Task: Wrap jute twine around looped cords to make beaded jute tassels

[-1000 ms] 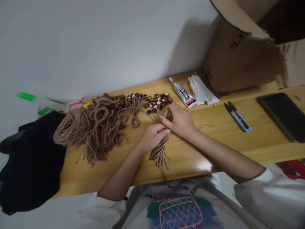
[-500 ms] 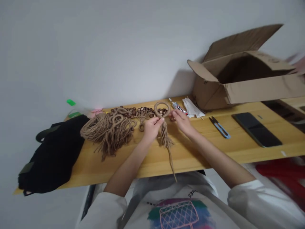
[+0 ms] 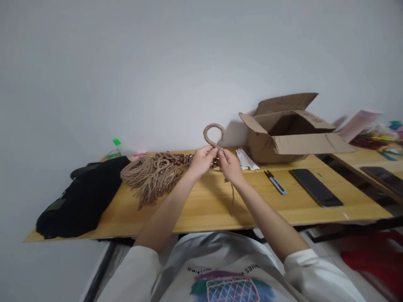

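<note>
Brown rope ring [image 3: 205,135]: left hand [image 3: 202,161] and right hand [image 3: 230,164] pinch its base closed-fingered, seemingly adjusting it; next calls for steady grip.

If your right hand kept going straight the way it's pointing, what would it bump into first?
The rope ring: the right hand has its fingertips at the ring's base, beside the left hand. Beyond that, probably the wall, though depth is unclear from this one view.
</note>
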{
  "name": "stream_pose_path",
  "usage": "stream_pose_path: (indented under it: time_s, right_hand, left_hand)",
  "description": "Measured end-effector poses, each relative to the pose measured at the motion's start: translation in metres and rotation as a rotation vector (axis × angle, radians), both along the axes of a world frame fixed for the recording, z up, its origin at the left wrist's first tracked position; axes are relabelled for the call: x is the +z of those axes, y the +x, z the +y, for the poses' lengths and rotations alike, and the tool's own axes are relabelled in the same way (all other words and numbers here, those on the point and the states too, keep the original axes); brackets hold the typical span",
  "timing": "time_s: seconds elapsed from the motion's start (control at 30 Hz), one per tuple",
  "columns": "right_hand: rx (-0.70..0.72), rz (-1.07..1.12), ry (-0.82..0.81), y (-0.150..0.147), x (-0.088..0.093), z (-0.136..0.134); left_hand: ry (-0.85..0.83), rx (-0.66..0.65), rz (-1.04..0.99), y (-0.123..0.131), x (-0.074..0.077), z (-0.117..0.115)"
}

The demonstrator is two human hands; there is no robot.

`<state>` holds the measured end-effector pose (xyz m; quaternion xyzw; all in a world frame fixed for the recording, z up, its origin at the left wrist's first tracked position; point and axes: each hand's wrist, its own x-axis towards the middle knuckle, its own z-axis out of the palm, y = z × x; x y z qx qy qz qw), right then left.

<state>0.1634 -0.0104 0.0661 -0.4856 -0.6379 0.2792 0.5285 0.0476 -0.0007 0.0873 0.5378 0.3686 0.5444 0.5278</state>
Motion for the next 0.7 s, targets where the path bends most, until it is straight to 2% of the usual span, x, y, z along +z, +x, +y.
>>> stream_pose_path:
  time_s: [0.17, 0.33, 0.43, 0.53, 0.7]
  right_hand:
    - [0.168, 0.100, -0.080, 0.002, 0.009, -0.006]
    - [0.424, 0.556, -0.260, -0.006, 0.018, -0.018]
    - [0.491, 0.675, -0.334, -0.007, 0.018, -0.019]
    - [0.547, 0.744, -0.395, -0.006, 0.013, -0.016]
    - [0.645, 0.806, -0.524, 0.002, 0.000, -0.008]
  left_hand:
    - [0.001, -0.104, 0.015, -0.012, 0.005, -0.005]
    - [-0.114, -0.194, -0.167, -0.010, 0.011, -0.015]
    - [-0.180, -0.283, -0.215, -0.012, 0.011, -0.014]
    - [-0.203, -0.344, -0.224, -0.014, 0.006, -0.007]
    - [-0.189, -0.349, -0.178, -0.016, -0.010, 0.006]
